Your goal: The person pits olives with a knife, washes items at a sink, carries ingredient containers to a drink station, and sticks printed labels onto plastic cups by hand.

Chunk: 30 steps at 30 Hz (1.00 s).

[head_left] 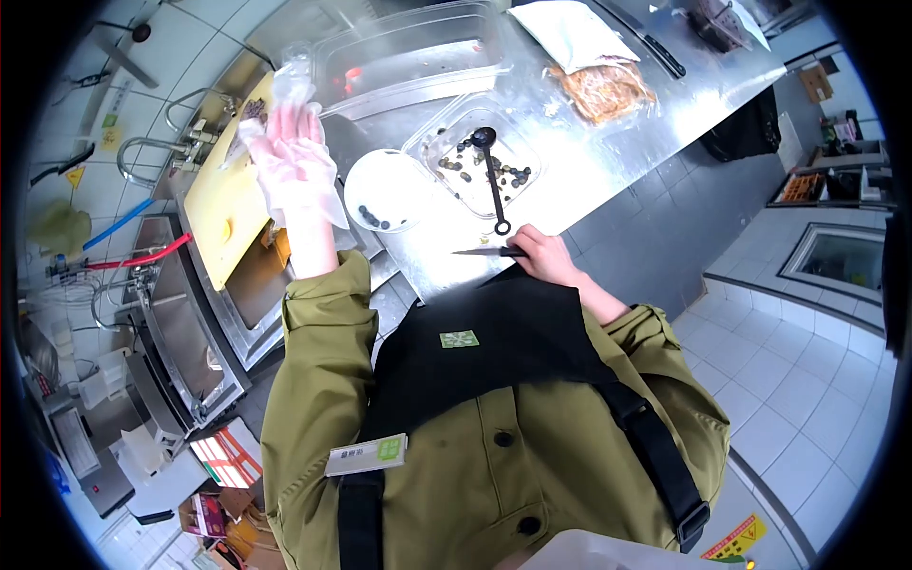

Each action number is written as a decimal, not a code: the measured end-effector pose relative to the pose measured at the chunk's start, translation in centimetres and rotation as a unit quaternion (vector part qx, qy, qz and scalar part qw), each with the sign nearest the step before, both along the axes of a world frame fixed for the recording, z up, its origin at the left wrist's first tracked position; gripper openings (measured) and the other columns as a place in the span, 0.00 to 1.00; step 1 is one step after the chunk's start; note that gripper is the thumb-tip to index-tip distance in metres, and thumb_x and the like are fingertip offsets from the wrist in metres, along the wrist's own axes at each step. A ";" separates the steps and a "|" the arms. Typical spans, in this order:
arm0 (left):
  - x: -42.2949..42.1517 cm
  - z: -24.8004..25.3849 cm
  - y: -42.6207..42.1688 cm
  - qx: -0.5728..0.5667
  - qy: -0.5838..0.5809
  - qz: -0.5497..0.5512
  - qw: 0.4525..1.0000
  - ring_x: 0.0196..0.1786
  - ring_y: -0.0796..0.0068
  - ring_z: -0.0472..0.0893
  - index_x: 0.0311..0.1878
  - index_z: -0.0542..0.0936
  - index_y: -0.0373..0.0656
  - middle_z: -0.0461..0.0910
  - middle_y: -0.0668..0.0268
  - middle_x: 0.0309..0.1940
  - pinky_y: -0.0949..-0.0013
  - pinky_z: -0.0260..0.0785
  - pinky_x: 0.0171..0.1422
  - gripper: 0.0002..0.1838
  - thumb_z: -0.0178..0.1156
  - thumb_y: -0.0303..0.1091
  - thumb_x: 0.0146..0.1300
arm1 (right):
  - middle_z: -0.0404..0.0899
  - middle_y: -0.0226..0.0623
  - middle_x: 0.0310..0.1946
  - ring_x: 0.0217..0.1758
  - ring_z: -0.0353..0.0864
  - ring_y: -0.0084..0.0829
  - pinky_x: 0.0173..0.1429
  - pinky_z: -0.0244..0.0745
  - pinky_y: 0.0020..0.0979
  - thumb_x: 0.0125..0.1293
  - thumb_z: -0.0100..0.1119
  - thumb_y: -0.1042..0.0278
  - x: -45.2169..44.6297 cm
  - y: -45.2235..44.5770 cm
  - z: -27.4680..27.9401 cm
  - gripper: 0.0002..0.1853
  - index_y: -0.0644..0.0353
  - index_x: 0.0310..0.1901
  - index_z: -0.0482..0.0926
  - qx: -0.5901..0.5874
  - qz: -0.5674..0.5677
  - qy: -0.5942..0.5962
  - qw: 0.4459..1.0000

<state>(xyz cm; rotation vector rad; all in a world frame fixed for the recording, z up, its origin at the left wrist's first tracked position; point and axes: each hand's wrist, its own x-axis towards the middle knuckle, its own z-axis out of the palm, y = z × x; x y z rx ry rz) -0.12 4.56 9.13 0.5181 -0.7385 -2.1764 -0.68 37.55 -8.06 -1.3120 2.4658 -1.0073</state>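
Note:
My left hand [296, 157], in a loose clear plastic glove, reaches over the yellow cutting board [217, 204] with its fingers stretched out. Beside those fingers lies a small dark clump [255, 109] that I cannot identify. My right hand [540, 256] is ungloved and closed around the black handle of a small knife [489, 252] at the counter's near edge. The blade points left. Just beyond it, a black long-handled spoon [494, 185] rests across a clear plastic container [532, 152] with small dark round pieces. A white round tub [385, 180] holds several similar pieces.
A large clear bin [408, 90] stands behind the tub. Farther right are a bagged orange-brown food pack [603, 93], a white packet [573, 36] and a long black-handled knife [665, 57]. The sink [256, 285] lies under the board, with a faucet [142, 157] at left.

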 end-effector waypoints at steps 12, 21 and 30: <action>0.8 -5.6 2.5 0.173 0.239 -0.191 0.936 0.56 0.52 0.68 0.58 0.63 0.37 0.61 0.49 0.59 0.53 0.63 0.61 0.35 0.48 0.59 0.58 | 0.77 0.41 0.37 0.36 0.79 0.35 0.40 0.72 0.28 0.51 0.59 0.80 -4.3 -8.1 14.4 0.17 0.61 0.46 0.76 -0.168 -0.097 -0.014 0.981; 2.3 -8.2 2.8 0.163 0.194 -0.275 0.927 0.65 0.56 0.59 0.55 0.69 0.49 0.64 0.54 0.58 0.47 0.48 0.68 0.26 0.48 0.56 0.61 | 0.73 0.39 0.22 0.23 0.71 0.27 0.30 0.66 0.26 0.56 0.59 0.72 2.6 -18.2 14.2 0.08 0.68 0.35 0.76 -0.236 0.035 -0.235 0.942; -0.5 -10.8 -2.8 -0.465 -0.334 -0.104 0.814 0.33 0.76 0.73 0.32 0.75 0.40 0.75 0.63 0.30 0.71 0.68 0.36 0.10 0.51 0.36 0.61 | 0.79 0.29 0.25 0.24 0.71 0.15 0.28 0.67 0.19 0.58 0.57 0.75 -2.7 -11.4 15.4 0.12 0.63 0.45 0.77 -0.259 -0.127 -0.300 0.909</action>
